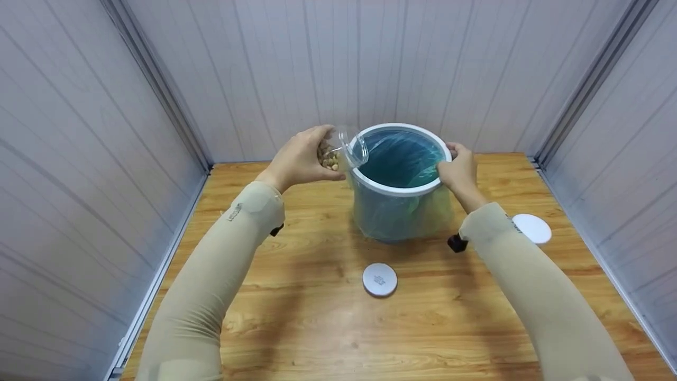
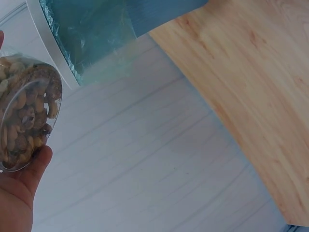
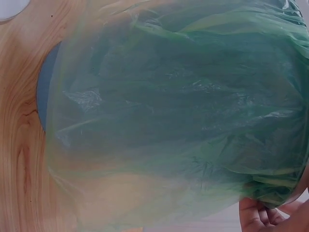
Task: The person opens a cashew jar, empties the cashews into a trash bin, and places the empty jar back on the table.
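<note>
My left hand [image 1: 302, 157] grips a clear plastic jar [image 1: 344, 145] tipped on its side, its open mouth over the left rim of a trash can [image 1: 403, 191]. Nuts [image 1: 329, 159] lie inside the jar; the left wrist view shows them through the jar's base [image 2: 31, 116]. A thin green bag [image 3: 193, 96] lines the can and hangs down outside it, under the white rim ring. At the can's right side my right hand [image 1: 459, 170] holds the rim, thumb on the inner side and fingers outside. In the right wrist view its fingers [image 3: 251, 212] are partly hidden by the bag.
A white round lid [image 1: 380, 279] lies on the wooden table [image 1: 317, 328] in front of the can. Another white disc [image 1: 532, 228] lies to the right, partly behind my right sleeve. Pale panel walls [image 1: 275, 63] enclose the table at the back and both sides.
</note>
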A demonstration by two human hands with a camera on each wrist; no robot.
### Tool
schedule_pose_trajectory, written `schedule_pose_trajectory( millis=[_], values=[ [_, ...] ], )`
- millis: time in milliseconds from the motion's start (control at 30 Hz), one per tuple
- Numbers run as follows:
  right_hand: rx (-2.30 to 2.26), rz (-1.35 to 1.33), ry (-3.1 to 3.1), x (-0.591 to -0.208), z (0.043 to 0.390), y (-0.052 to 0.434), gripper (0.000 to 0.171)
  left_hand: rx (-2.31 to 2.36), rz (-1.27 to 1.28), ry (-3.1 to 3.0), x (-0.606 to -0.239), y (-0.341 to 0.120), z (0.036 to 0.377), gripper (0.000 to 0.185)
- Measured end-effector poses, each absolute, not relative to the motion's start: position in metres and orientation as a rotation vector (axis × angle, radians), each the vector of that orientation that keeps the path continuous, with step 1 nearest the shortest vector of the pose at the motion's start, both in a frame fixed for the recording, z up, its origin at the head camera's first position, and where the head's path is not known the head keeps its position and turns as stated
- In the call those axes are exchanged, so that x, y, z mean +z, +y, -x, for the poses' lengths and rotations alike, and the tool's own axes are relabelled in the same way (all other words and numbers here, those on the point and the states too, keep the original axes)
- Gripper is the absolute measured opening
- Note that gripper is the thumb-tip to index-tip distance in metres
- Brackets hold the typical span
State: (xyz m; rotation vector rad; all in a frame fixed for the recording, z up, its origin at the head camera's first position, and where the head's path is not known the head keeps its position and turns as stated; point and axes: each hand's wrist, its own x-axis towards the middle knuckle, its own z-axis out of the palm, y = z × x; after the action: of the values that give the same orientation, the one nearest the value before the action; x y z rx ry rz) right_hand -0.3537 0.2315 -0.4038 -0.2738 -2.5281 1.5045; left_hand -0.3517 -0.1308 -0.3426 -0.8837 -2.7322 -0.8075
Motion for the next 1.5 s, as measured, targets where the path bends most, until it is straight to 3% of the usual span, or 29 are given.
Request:
schedule_pose_trajectory(
  millis=[333,1500],
  values=[
    [1.534,0.277,-2.528,-0.403,0.354,0.232,0.063,-0.710,0.818,-2.731,-0.337,-0.121,0.358,0.105],
    [1.524,0.288,-2.534,-0.404,0.350,0.223,0.064,-0.273,0.972,-2.678,-0.337,-0.088,0.373,0.088]
  ],
)
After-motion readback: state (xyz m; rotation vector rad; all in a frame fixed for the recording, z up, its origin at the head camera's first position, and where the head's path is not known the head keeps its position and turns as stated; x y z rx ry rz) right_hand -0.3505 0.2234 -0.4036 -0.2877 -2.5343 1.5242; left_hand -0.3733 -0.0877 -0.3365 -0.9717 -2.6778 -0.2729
